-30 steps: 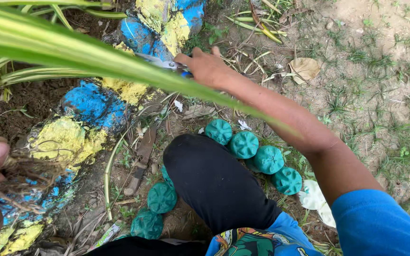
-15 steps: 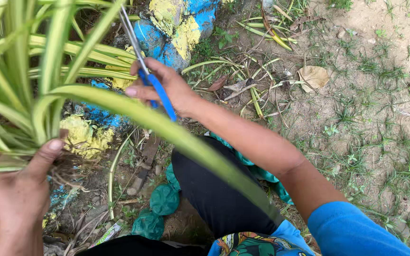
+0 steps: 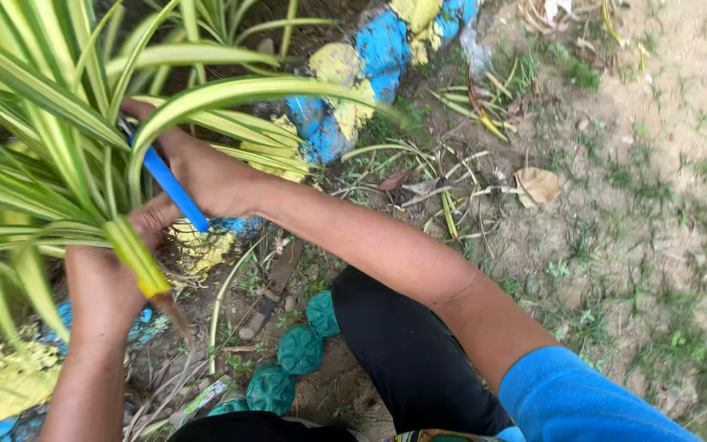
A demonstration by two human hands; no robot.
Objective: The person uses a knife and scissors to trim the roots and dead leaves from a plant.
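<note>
- the right hand (image 3: pixel 206 176) has its grip clamped on the blue handle (image 3: pixel 175 190) of a cutting tool, the blade end hidden among the striped green-and-cream leaves (image 3: pixel 51 106); a cut made blind there could take a wrong leaf.
- the left hand (image 3: pixel 112 274) has its grip closed around a gathered bunch of leaves (image 3: pixel 137 258) at its base, just beside the handle; the tool could slip and nick those fingers.
- the leaves look smooth, so the bunch may slide out of the fist.
- the painted blue-and-yellow stones (image 3: pixel 353 74) lie close by; a blade that strikes them could dull.
- the person crouches on bare, uneven soil (image 3: pixel 615 205); leaning in could cost balance.
</note>
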